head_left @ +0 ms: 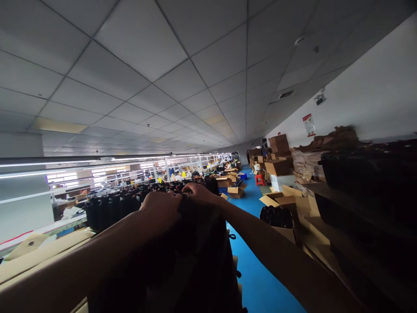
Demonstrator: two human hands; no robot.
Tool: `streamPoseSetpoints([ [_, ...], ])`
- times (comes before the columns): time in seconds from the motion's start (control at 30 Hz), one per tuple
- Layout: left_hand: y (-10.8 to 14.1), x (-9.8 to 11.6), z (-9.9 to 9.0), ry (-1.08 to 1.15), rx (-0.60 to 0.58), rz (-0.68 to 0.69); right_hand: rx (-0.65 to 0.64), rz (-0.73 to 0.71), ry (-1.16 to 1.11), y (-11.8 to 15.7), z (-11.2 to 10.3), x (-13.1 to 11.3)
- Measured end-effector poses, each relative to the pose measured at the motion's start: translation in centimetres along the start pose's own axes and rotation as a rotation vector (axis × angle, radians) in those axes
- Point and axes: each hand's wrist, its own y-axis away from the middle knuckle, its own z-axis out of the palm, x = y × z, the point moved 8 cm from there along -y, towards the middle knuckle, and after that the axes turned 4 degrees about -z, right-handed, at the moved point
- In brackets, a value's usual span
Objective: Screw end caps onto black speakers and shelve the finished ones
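My left hand [162, 205] and my right hand [202, 196] are close together at the top of a tall, dark mass [182, 261] right in front of me. Fingers on both hands curl inward at its upper edge. What they grip is too dark and too small to make out. Behind and to the left of my hands, several black, rounded upright pieces [114, 211] stand packed in a row. Their kind is unclear in the dim light.
Flattened cardboard [48, 256] lies at left beside a long bench. A blue floor aisle [252, 261] runs ahead on the right. Along it stand an open carton [283, 232] with black items, a red stool [259, 180] and stacked boxes [279, 145]. Dark piles [368, 174] rise at far right.
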Motion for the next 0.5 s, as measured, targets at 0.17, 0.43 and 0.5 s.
streamPoseSetpoints([
  [0.17,0.08,-0.14,-0.21,0.008,-0.012,0.001,-0.003,0.036,0.030,-0.25,0.25,0.16],
  [0.43,0.02,-0.75,0.52,0.022,-0.012,0.069,-0.028,0.098,0.078,-0.77,-0.07,0.69],
  [0.5,0.08,-0.63,0.63,0.019,-0.019,0.077,-0.042,0.083,0.076,-0.84,-0.29,0.63],
])
